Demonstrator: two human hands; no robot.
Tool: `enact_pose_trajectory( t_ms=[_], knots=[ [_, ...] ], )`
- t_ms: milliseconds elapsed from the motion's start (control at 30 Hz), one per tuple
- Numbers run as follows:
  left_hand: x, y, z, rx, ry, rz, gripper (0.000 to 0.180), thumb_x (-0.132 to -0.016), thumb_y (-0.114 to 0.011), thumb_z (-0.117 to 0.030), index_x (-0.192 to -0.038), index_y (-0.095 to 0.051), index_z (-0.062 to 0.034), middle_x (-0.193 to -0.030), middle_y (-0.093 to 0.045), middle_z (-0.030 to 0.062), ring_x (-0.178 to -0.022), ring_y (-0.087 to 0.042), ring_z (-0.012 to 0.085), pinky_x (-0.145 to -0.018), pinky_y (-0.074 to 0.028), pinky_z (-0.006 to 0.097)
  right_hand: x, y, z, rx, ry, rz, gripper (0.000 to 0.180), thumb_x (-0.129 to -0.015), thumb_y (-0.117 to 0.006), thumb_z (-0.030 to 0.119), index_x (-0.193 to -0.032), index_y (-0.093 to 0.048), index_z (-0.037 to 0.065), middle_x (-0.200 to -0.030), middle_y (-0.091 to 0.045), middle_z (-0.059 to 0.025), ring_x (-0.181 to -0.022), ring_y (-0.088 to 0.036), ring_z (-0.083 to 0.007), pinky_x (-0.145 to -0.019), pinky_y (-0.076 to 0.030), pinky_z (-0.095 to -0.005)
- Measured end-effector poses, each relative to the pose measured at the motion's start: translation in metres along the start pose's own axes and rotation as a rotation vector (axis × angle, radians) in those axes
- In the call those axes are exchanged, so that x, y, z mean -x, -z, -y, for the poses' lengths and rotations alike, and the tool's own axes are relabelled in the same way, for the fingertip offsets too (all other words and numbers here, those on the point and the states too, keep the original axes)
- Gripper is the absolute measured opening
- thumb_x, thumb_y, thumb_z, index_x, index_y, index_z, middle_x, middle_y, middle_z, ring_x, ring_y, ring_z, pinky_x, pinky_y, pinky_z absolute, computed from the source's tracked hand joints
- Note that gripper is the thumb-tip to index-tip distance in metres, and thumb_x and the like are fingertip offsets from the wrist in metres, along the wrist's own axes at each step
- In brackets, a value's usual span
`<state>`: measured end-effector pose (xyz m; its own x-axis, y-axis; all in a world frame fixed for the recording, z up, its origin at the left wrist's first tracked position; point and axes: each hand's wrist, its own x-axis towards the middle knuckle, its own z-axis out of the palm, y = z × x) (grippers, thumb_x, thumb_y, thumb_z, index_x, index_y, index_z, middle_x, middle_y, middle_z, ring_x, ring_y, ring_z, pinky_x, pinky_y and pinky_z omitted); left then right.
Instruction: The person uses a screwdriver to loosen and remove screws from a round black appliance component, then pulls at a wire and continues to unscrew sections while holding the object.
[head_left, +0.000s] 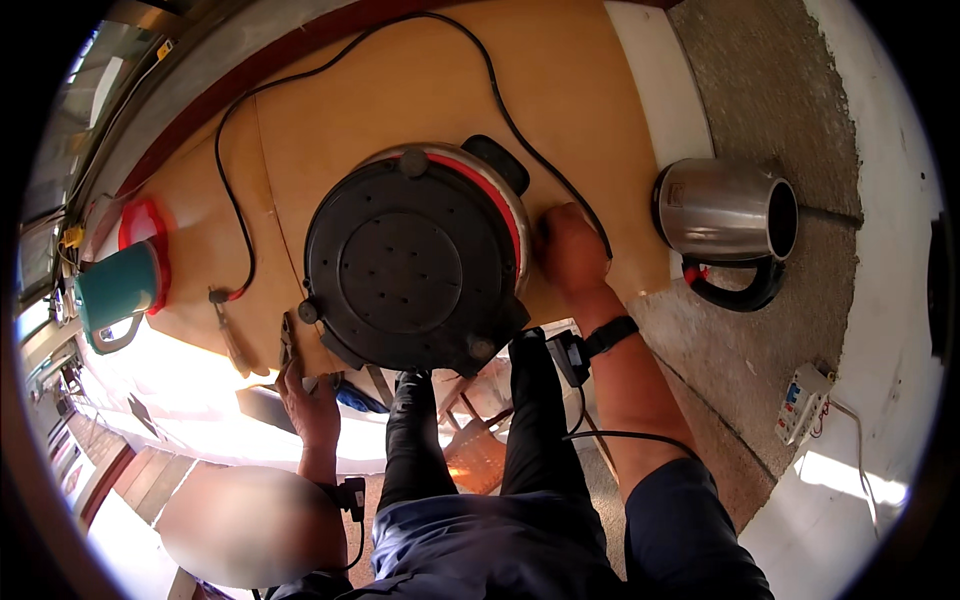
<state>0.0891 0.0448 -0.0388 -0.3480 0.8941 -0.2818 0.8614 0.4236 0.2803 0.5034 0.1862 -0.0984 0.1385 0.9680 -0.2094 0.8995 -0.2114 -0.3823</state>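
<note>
A round electric pot (385, 270) lies upside down on the tabletop, its black vented base with small feet facing up. A red band and a metal wall show along its upper right side, beside a black handle (497, 163). My right hand (575, 250) is closed into a fist against the pot's right side; whatever its fingers hold is hidden. At the near left, my left hand (310, 405) grips a slim dark tool (287, 342) with a narrow tip, its kind unclear. A black power cord (425, 15) loops from near my right hand around behind the pot.
A steel kettle (715, 208) with a black handle stands at the right. At the far left are a teal mug (118, 288) and a red dish (143, 225). A pale slender object (228, 340) lies by the cord's red end. A wall socket box (803, 402) sits lower right.
</note>
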Motion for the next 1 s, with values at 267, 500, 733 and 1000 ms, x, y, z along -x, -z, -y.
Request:
enact_pose_trajectory(
  t_ms=[267,500,733,1000],
  knots=[
    [0.020,-0.012,-0.053,1.055,0.410,0.325,0.036,-0.107,-0.055,-0.024,-0.137,-0.055,-0.0037,-0.125,-0.067,0.0083,-0.113,-0.065,0.0184,-0.088,-0.051,0.030,-0.005,0.048,0.005,-1.368,-0.400,0.167,0.013,-0.092,-0.058,0.008,-0.103,-0.065,0.006,-0.096,-0.065,-0.0046,-0.085,-0.066,-0.0197,-0.072,-0.053,-0.0347],
    [0.013,-0.027,-0.074,1.614,0.540,0.462,0.033,-0.108,-0.054,-0.019,-0.139,-0.056,-0.0090,-0.125,-0.067,0.0036,-0.116,-0.065,0.0146,-0.092,-0.052,0.029,-0.041,0.089,0.038,-1.544,-0.256,0.460,0.020,-0.095,-0.057,0.015,-0.111,-0.065,0.006,-0.089,-0.063,-0.0044,-0.081,-0.061,-0.0171,-0.071,-0.048,-0.0289],
    [0.009,-0.031,-0.077,1.652,0.626,0.519,0.031,-0.104,-0.060,-0.016,-0.134,-0.060,-0.0102,-0.129,-0.067,0.0042,-0.115,-0.065,0.0175,-0.099,-0.052,0.036,-0.040,0.068,0.045,-0.701,-0.257,0.424,0.037,-0.104,-0.053,0.028,-0.129,-0.063,0.002,-0.091,-0.066,-0.0073,-0.077,-0.061,-0.0175,-0.069,-0.049,-0.0311],
    [0.005,-0.060,-0.071,1.243,0.573,0.143,0.045,-0.095,-0.071,-0.014,-0.132,-0.056,0.0065,-0.115,-0.070,0.0155,-0.104,-0.068,0.0222,-0.090,-0.053,0.031,-0.043,0.041,0.028,-0.735,-0.390,0.346,0.044,-0.104,-0.056,0.037,-0.129,-0.063,0.002,-0.116,-0.070,-0.0184,-0.108,-0.067,-0.0286,-0.091,-0.051,-0.0361]
  ],
)
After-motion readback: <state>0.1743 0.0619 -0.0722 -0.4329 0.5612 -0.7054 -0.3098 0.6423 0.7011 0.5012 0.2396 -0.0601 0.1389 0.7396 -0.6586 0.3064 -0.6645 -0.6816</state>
